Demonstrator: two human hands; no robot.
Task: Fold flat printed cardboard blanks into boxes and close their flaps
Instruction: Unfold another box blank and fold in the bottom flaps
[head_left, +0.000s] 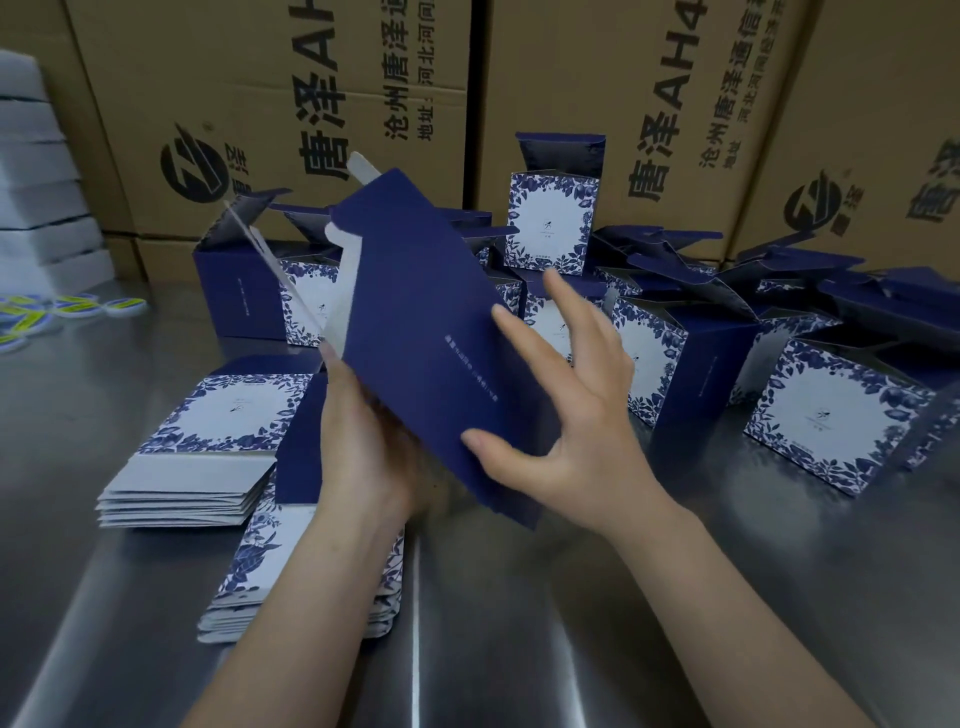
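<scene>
Beyond both hands a wall of brown cartons (260, 78) stands closed, so their content is not visible. Under the hands lies the steel table (519, 649). Behind the right hand (576, 415), and on its outer side, there is a crowd of folded boxes (821, 421), navy with a blue leaf border. Their top flaps stand open, and no content can be seen in them. Just beside and below the left hand (363, 457) lie two stacks of flat blanks (208, 415). The held blank (415, 312) is in the air between the hands, tilted, with its navy side toward the camera and a little opened at the far edge. The left hand grasps its lower part from beneath — the fingers are hidden. The right hand is released, with fingers straight and spread; thumb and index tip touch the navy panel. To do this step well, I think the right hand should push the side crease toward the left hand until the sleeve is square, without denting the panel.
</scene>
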